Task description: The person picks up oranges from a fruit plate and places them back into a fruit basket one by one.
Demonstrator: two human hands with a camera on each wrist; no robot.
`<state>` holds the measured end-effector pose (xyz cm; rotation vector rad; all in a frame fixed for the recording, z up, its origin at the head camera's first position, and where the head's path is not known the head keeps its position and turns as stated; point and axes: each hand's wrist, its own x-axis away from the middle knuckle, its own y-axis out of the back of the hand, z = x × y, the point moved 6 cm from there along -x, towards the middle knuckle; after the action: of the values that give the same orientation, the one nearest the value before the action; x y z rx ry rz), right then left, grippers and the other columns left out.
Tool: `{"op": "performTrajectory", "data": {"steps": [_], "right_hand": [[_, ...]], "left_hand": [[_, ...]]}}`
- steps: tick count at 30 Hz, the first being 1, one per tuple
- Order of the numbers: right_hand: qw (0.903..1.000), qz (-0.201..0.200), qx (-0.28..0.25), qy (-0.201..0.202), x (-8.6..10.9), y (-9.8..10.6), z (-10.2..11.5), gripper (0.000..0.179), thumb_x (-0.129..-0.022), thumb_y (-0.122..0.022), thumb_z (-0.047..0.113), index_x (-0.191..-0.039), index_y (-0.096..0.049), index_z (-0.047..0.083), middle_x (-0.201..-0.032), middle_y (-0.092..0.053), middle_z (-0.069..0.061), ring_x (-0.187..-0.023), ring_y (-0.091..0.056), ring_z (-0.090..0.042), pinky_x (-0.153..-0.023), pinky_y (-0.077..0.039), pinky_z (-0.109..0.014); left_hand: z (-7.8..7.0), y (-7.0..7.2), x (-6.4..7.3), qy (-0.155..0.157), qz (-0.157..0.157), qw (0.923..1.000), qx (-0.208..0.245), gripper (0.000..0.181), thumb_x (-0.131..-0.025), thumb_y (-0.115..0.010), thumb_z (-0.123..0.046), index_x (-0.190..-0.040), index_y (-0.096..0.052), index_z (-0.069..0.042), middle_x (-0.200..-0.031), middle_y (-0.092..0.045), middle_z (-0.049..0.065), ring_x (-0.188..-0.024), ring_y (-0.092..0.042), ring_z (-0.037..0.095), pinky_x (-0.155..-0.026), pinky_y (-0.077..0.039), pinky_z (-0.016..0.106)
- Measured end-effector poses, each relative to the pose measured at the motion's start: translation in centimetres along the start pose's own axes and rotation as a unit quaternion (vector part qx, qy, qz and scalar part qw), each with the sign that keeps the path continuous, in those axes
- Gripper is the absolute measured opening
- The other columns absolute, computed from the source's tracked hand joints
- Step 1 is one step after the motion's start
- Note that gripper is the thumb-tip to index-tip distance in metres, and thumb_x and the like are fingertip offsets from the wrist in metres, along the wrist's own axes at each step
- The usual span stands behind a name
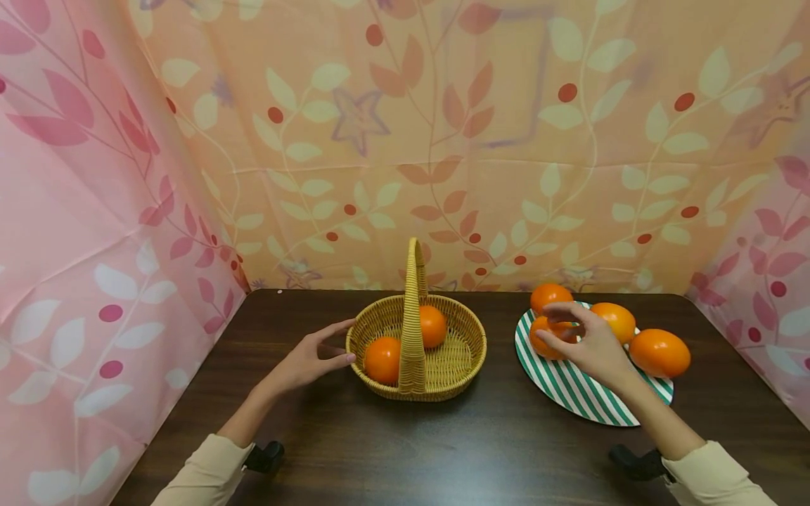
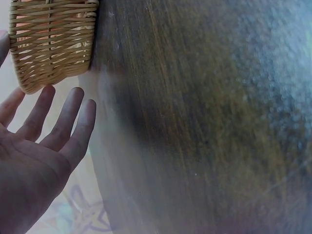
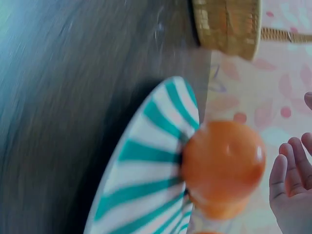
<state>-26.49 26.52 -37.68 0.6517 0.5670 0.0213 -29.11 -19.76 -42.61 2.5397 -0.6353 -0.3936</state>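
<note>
A yellow wicker basket (image 1: pixel 465 365) with a tall arched handle holds two oranges, one orange (image 1: pixel 382 360) left of the handle and another (image 1: pixel 433 327) behind it. My left hand (image 1: pixel 310 362) is at the basket's left rim, fingers extended and thumb apart; the left wrist view shows the fingertips (image 2: pixel 74 95) close by the wicker. Over a green-and-white striped plate (image 1: pixel 585 393), my right hand (image 1: pixel 598 351) hovers with thumb and fingers spread about an orange (image 1: pixel 549 337). In the right wrist view that hand (image 3: pixel 295 187) appears apart from the nearest orange (image 3: pixel 224 163).
Further oranges sit around the plate: one at its back edge (image 1: pixel 552 298), one behind my right hand (image 1: pixel 612 322), and one at the right (image 1: pixel 660 353). A dark wooden table (image 1: pixel 405 450) lies beneath everything. Floral curtains (image 1: pixel 392 140) hang behind and at both sides.
</note>
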Motion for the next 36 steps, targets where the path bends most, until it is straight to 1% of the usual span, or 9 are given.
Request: {"op": "performTrajectory", "data": {"steps": [8,10,12,16,19,20,24,29,36], "right_hand": [[0.9989,-0.031,0.028,-0.021,0.8,2.5,-1.5,0.045,-0.088,-0.082,0.009,-0.128,-0.063,0.001,-0.116,-0.064,-0.015,-0.098,-0.057,-0.005,-0.074,-0.050,-0.015],[0.9983,-0.028,0.038,-0.035,1.0,2.7,-1.9,0.048,-0.088,-0.082,0.013,-0.130,-0.062,0.002,-0.117,-0.063,-0.015,-0.098,-0.057,-0.009,-0.074,-0.050,-0.013],[0.9970,-0.013,0.050,-0.057,1.1,2.7,-2.4,0.053,-0.089,-0.083,0.020,-0.133,-0.059,0.001,-0.122,-0.060,-0.017,-0.099,-0.059,-0.020,-0.073,-0.050,-0.015],[0.9931,0.039,0.073,-0.084,1.4,2.2,-2.9,0.071,-0.089,-0.082,0.031,-0.142,-0.049,-0.003,-0.134,-0.052,-0.024,-0.107,-0.055,-0.043,-0.080,-0.057,-0.040],[0.9908,0.071,0.068,-0.093,1.5,1.8,-3.3,0.084,-0.087,-0.084,0.034,-0.147,-0.040,-0.005,-0.143,-0.043,-0.029,-0.121,-0.049,-0.051,-0.086,-0.052,-0.061],[0.9900,0.081,0.064,-0.096,1.5,1.6,-3.4,0.088,-0.086,-0.084,0.035,-0.149,-0.038,-0.005,-0.145,-0.041,-0.031,-0.124,-0.046,-0.054,-0.089,-0.049,-0.064],[0.9869,0.106,0.055,-0.109,1.5,1.2,-4.0,0.097,-0.084,-0.086,0.037,-0.151,-0.032,-0.006,-0.150,-0.033,-0.034,-0.129,-0.040,-0.060,-0.096,-0.042,-0.068],[0.9854,0.113,0.057,-0.114,1.5,1.0,-4.0,0.097,-0.084,-0.086,0.037,-0.151,-0.031,-0.007,-0.150,-0.033,-0.034,-0.129,-0.039,-0.061,-0.098,-0.038,-0.070],[0.9828,0.116,0.070,-0.125,1.5,0.5,-4.0,0.092,-0.086,-0.084,0.040,-0.149,-0.037,-0.007,-0.143,-0.043,-0.032,-0.118,-0.051,-0.055,-0.090,-0.047,-0.067]], "left_hand": [[0.2,0.0,0.0,0.003,0.002,1.0000,-0.001,0.067,-0.097,-0.072,-0.018,-0.156,-0.041,-0.006,-0.149,-0.046,0.023,-0.111,-0.065,0.041,-0.086,-0.057,0.040],[0.2,0.0,0.0,0.003,0.003,1.0000,-0.001,0.067,-0.097,-0.073,-0.018,-0.156,-0.041,-0.007,-0.148,-0.047,0.023,-0.111,-0.065,0.040,-0.086,-0.057,0.039],[0.2,0.0,0.0,0.003,0.004,1.0000,0.000,0.067,-0.097,-0.072,-0.018,-0.156,-0.041,-0.007,-0.148,-0.047,0.023,-0.111,-0.065,0.040,-0.086,-0.057,0.038],[0.1,-0.1,0.0,0.001,0.005,1.0000,0.006,0.067,-0.098,-0.072,-0.017,-0.156,-0.041,-0.007,-0.146,-0.047,0.024,-0.112,-0.065,0.040,-0.085,-0.057,0.037],[0.1,-0.1,0.0,0.000,0.006,1.0000,0.008,0.067,-0.098,-0.072,-0.016,-0.156,-0.040,-0.007,-0.146,-0.047,0.024,-0.112,-0.065,0.040,-0.085,-0.056,0.036],[0.1,-0.1,0.0,-0.001,0.007,0.9999,0.008,0.067,-0.098,-0.072,-0.016,-0.156,-0.040,-0.007,-0.146,-0.047,0.025,-0.112,-0.065,0.041,-0.085,-0.056,0.036],[0.1,-0.1,0.0,-0.003,0.008,0.9999,0.009,0.066,-0.098,-0.072,-0.016,-0.156,-0.040,-0.006,-0.145,-0.048,0.025,-0.112,-0.065,0.041,-0.085,-0.056,0.035],[0.1,-0.1,0.0,-0.007,0.009,0.9999,0.005,0.066,-0.098,-0.071,-0.015,-0.156,-0.040,-0.006,-0.142,-0.049,0.025,-0.110,-0.065,0.041,-0.084,-0.056,0.033],[0.1,-0.2,0.0,-0.009,0.009,0.9999,0.008,0.066,-0.098,-0.071,-0.014,-0.156,-0.040,-0.005,-0.141,-0.049,0.027,-0.109,-0.066,0.040,-0.083,-0.057,0.032]]}}
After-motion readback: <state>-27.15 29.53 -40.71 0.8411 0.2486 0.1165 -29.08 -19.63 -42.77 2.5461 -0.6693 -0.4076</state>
